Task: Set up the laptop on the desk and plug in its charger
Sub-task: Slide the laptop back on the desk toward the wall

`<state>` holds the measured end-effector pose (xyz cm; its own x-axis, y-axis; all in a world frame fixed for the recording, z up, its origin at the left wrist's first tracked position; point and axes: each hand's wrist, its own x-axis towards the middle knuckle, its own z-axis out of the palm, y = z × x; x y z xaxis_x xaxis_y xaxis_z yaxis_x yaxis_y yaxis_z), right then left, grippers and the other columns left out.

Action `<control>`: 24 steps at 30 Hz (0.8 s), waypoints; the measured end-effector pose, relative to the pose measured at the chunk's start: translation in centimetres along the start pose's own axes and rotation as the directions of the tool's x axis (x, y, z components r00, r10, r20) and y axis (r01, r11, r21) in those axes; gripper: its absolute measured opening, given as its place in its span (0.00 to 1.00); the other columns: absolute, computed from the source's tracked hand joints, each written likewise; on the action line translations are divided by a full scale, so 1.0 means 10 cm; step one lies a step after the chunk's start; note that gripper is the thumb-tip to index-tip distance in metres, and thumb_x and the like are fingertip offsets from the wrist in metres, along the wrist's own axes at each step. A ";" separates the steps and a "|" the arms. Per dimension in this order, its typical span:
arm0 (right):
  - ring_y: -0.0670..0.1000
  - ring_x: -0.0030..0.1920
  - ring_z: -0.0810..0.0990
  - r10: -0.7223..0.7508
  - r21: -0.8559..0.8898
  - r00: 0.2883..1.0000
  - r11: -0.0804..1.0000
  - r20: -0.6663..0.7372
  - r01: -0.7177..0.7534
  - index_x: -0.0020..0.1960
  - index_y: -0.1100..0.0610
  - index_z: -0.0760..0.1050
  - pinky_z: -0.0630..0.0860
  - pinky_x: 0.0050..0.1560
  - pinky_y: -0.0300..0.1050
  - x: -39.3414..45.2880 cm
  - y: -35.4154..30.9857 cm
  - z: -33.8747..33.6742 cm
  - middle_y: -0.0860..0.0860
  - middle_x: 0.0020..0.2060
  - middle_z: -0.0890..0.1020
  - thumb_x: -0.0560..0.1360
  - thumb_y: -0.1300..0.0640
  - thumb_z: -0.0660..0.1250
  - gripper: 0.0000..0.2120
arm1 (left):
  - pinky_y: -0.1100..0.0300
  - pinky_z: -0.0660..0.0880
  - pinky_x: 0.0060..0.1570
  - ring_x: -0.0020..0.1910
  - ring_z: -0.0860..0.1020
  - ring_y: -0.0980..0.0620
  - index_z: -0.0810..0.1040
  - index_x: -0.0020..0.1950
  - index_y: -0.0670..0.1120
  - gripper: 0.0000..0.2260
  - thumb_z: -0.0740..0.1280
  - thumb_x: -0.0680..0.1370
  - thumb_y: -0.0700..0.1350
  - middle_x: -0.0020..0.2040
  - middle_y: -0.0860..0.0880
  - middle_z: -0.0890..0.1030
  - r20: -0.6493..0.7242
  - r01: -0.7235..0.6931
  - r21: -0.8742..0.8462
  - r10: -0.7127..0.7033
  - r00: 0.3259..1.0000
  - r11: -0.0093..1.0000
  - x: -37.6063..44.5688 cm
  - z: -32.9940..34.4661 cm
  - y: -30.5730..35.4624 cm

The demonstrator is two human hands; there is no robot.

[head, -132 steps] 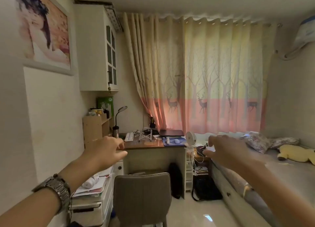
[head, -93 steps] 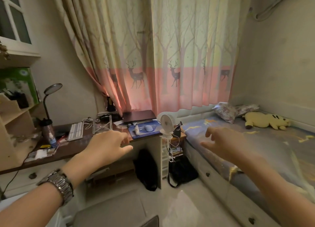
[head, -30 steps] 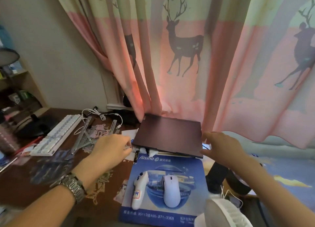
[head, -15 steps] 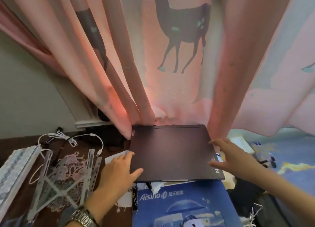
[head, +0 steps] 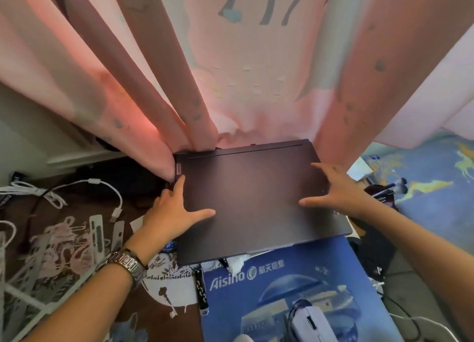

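Observation:
The closed dark laptop lies flat at the back of the brown desk, its rear edge against the curtain. My left hand clasps its left edge, thumb on the lid and index finger along the side. My right hand holds the right edge with its fingers spread over the lid. The laptop's front edge overlaps a blue mouse pad. I cannot make out a laptop charger.
A pink curtain hangs right behind the laptop. A white USB cable and a folded metal stand lie to the left. A white mouse sits on the pad. The bed is at the right.
I have walked up to the desk and leaned over it. Both hands went from hovering near the laptop to gripping its left and right edges.

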<state>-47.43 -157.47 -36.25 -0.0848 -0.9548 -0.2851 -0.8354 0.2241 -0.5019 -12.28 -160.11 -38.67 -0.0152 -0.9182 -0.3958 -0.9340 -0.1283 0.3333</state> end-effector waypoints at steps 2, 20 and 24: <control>0.57 0.70 0.62 0.012 0.008 0.999 1.000 0.033 -0.012 0.73 0.46 0.55 0.63 0.69 0.53 0.09 0.05 0.00 0.55 0.72 0.61 0.58 0.38 0.76 0.50 | 0.47 0.68 0.61 0.67 0.66 0.41 0.44 0.73 0.59 0.54 0.65 0.55 0.75 0.71 0.41 0.62 0.035 0.022 -0.086 -0.019 0.999 0.996 0.06 0.03 -0.01; 0.59 0.73 0.56 0.044 0.099 0.971 0.993 0.235 -0.069 0.73 0.39 0.40 0.59 0.72 0.60 0.63 0.17 0.08 0.54 0.74 0.55 0.44 0.34 0.78 0.69 | 0.44 0.61 0.67 0.73 0.57 0.43 0.36 0.71 0.65 0.69 0.77 0.41 0.66 0.76 0.45 0.51 0.160 0.067 -0.285 -0.021 0.987 0.956 0.33 0.01 0.02; 0.60 0.72 0.57 0.039 0.109 0.973 0.992 0.227 -0.065 0.73 0.39 0.40 0.59 0.71 0.60 0.63 0.16 0.06 0.55 0.73 0.56 0.44 0.34 0.78 0.68 | 0.45 0.60 0.68 0.73 0.56 0.43 0.36 0.71 0.65 0.69 0.78 0.41 0.65 0.76 0.47 0.48 0.141 0.042 -0.311 0.002 0.990 0.950 0.31 -0.01 0.04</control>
<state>-48.95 -163.00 -39.36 0.0085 -0.8758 -0.4825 -0.7638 0.3058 -0.5685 -12.66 -163.03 -39.65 -0.0675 -0.8567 -0.5114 -0.7767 -0.2766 0.5659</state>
